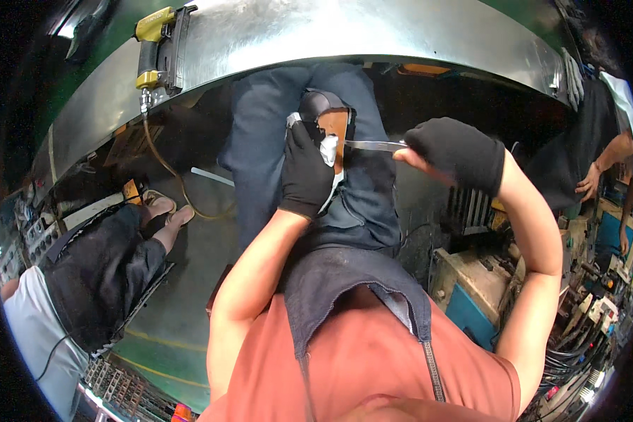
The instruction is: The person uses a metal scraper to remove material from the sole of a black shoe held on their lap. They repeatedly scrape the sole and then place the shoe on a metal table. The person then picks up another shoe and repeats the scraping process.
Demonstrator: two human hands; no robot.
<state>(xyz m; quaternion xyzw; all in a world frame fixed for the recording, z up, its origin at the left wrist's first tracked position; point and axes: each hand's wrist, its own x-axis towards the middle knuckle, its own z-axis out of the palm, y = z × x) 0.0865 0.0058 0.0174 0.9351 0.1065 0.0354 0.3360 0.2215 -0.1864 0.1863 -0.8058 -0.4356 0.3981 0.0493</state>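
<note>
Frame centre: gloved left hand (pixel 306 172) clamps a shoe upper (pixel 328 126) against the lap to steady it, fingers curled tight around it, while gloved right hand (pixel 451 151) pinches closed on a metal blade (pixel 373 145) touching its edge.

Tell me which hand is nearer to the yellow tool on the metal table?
Left. The left hand grips a shoe on the lap, below and right of the yellow tool. The right hand, holding a blade, is farther right.
</note>
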